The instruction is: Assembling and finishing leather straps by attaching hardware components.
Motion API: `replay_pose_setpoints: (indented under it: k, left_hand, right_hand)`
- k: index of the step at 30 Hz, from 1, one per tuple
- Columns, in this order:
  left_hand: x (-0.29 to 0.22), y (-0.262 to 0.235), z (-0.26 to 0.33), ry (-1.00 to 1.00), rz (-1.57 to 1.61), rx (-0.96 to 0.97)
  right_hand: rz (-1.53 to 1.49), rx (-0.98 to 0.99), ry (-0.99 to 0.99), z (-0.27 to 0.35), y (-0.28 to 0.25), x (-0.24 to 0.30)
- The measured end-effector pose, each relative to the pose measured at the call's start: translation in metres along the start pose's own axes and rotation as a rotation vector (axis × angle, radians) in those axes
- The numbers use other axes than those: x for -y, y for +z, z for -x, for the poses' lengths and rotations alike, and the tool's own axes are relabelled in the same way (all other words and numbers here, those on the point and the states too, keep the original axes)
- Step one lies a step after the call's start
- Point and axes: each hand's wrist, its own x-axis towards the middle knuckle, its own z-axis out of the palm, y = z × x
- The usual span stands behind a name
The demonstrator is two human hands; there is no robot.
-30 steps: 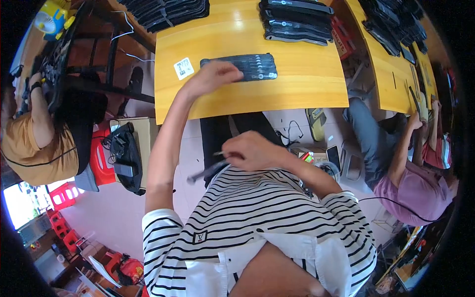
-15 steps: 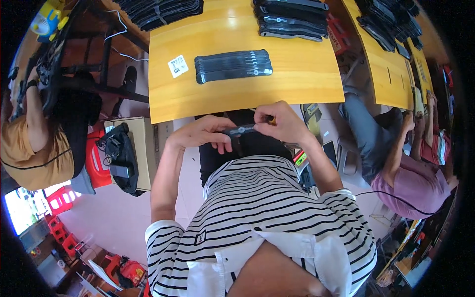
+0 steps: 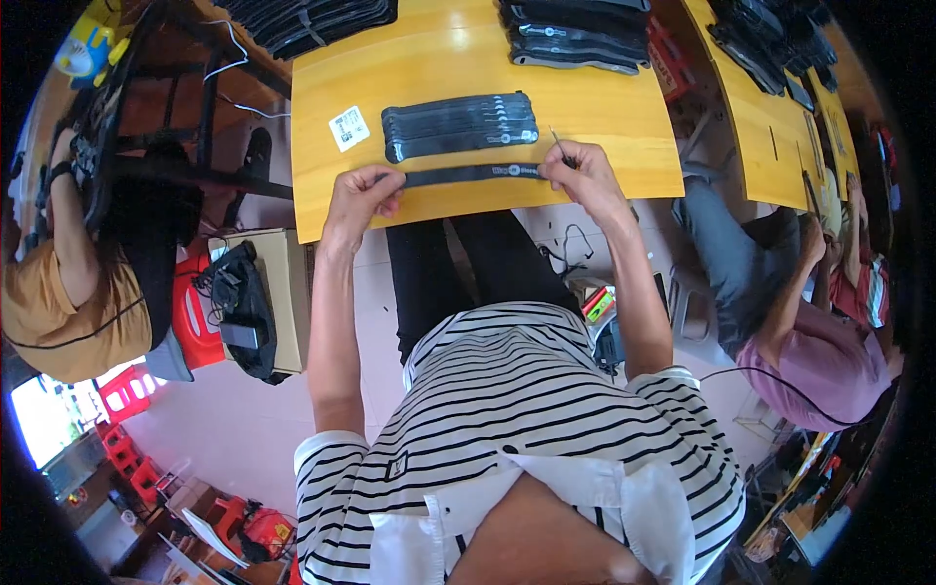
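The strap (image 3: 448,176) I hold is black, with pale print toward its right end. The pile of straps (image 3: 444,129) is black too, crossed at its right side by a row of whitish marks. Under them my table (image 3: 595,107) is warm yellow with faint wood grain, and its label (image 3: 349,129) is white with black printing. My shirt (image 3: 507,380) is white with thin black stripes, its collar (image 3: 643,512) plain white; my trousers (image 3: 419,278) are black. To my left I see an orange-tan shirt (image 3: 83,307) and a red stool (image 3: 195,331); to my right, a mauve shirt (image 3: 804,375) and grey trousers (image 3: 712,258). The floor (image 3: 234,429) looks pale pink, and the fan (image 3: 90,44) mixes yellow with blue.
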Motion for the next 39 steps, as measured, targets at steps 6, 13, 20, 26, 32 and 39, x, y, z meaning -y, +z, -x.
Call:
replay_pose_setpoints:
  k: [6,13,20,26,32,39]
  left_hand:
    - [0.011,0.011,-0.03,0.076,0.176,-0.201]
    - [0.028,0.017,-0.044,0.178,0.056,-0.332]
    - [0.027,0.024,-0.046,0.223,-0.154,-0.481]
    - [0.029,0.022,-0.049,0.198,-0.134,-0.509]
    - [0.032,0.022,-0.052,0.227,-0.171,-0.515]
    - [0.026,0.024,-0.051,0.151,-0.247,-0.567]
  right_hand:
    - [0.004,-0.159,0.028,-0.035,0.001,-0.026]
    - [0.158,-0.291,0.065,-0.05,0.004,-0.037]
    - [0.243,-0.357,0.123,-0.056,0.006,-0.041]
    - [0.256,-0.397,0.117,-0.057,0.008,-0.04]
    - [0.264,-0.391,0.154,-0.057,0.007,-0.035]
    - [0.277,-0.391,0.154,-0.059,0.009,-0.039]
